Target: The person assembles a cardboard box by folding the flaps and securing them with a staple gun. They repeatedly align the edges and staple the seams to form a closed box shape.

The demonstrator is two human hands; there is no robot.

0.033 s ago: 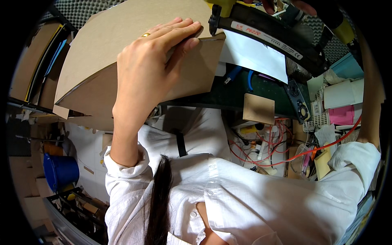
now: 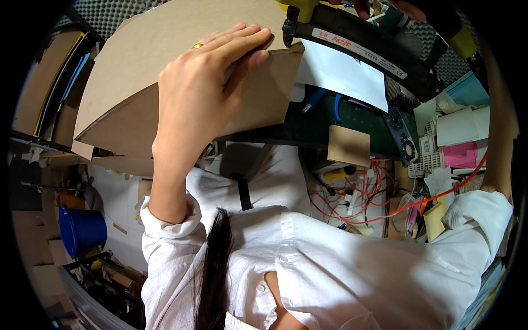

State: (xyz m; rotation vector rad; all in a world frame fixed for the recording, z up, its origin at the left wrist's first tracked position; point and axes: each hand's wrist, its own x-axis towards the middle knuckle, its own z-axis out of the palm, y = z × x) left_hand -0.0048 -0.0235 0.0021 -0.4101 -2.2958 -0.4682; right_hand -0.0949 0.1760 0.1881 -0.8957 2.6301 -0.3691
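A large box-like piece of brown board (image 2: 159,38) with a curved upper edge stands on the workbench before me. My left hand (image 2: 203,82), with a gold ring, lies over its top edge near the right corner. The fingers are together on the top panel and the thumb is along the front edge. At the upper right a black and yellow-green nail gun (image 2: 357,55) has its nose against or just above that corner. My right hand (image 2: 412,10) is wrapped round its handle at the picture's top edge. Most of that hand is cut off or hidden in shadow.
White paper (image 2: 346,74) and blue-handled tools (image 2: 313,100) lie on the dark green bench (image 2: 264,132). A small brown board (image 2: 349,146) sits at its edge. A red hose (image 2: 418,206) runs past my right arm above tangled cables. A blue bucket (image 2: 82,231) stands lower left.
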